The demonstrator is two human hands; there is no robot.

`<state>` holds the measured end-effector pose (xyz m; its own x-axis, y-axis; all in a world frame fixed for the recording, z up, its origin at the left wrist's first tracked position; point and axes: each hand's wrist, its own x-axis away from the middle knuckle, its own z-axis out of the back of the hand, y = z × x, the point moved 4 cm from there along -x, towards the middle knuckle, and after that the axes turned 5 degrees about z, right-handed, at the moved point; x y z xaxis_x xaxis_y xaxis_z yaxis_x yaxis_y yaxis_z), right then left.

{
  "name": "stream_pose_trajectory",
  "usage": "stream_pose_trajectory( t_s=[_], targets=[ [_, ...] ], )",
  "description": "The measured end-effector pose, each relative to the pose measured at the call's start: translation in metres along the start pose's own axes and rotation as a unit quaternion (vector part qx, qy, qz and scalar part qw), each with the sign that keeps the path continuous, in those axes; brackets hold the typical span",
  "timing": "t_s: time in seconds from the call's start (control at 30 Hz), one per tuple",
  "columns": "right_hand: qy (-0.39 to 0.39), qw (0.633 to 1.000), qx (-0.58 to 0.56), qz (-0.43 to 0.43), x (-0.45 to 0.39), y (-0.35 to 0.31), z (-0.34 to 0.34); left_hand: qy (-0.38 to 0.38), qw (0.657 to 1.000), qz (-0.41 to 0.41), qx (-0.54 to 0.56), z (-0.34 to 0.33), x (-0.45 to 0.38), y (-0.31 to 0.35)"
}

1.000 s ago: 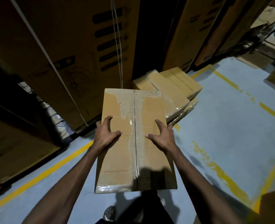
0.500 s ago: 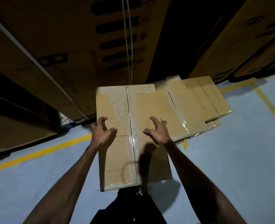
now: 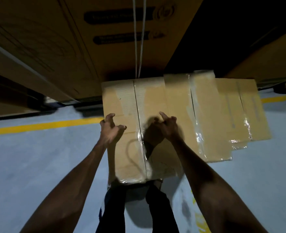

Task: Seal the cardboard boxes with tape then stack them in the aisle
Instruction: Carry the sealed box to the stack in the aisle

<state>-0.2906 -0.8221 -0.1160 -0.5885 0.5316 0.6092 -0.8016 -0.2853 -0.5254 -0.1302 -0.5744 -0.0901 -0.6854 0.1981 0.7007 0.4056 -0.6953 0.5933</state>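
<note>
I carry a taped cardboard box (image 3: 130,105) in front of me, its top seam covered with clear tape. My left hand (image 3: 111,129) grips its left edge, with curled fingers over the top. My right hand (image 3: 168,128) grips the right edge the same way and casts a shadow on the lid. The box hangs above the grey floor, its far end close to the big cartons. Right beside it lies a low stack of sealed boxes (image 3: 206,115), stepped off to the right.
Tall brown cartons (image 3: 105,39) with white straps wall off the far side. A yellow floor line (image 3: 43,126) runs along their base. Grey floor (image 3: 29,165) spreads to the left and right. My legs (image 3: 139,207) show below the box.
The box has travelled forward and left toward the tall cartons and now sits level with the stack's left side. Both hands keep their grip on its edges.
</note>
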Motion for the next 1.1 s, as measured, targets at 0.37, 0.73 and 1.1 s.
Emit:
stream_pose_trajectory(
  t_s=[0.37, 0.73, 1.1],
  targets=[
    [0.007, 0.994, 0.088, 0.064, -0.049, 0.021, -0.025, 0.024, 0.999, 0.003, -0.038, -0.047, -0.075, -0.027],
    [-0.023, 0.981, 0.177, 0.077, -0.051, 0.035, -0.036, 0.077, 0.994, -0.035, -0.067, -0.055, -0.071, -0.040],
    [-0.026, 0.986, 0.149, 0.072, -0.023, 0.018, -0.044, 0.051, 0.990, 0.025, -0.127, -0.046, -0.051, -0.091]
  ],
)
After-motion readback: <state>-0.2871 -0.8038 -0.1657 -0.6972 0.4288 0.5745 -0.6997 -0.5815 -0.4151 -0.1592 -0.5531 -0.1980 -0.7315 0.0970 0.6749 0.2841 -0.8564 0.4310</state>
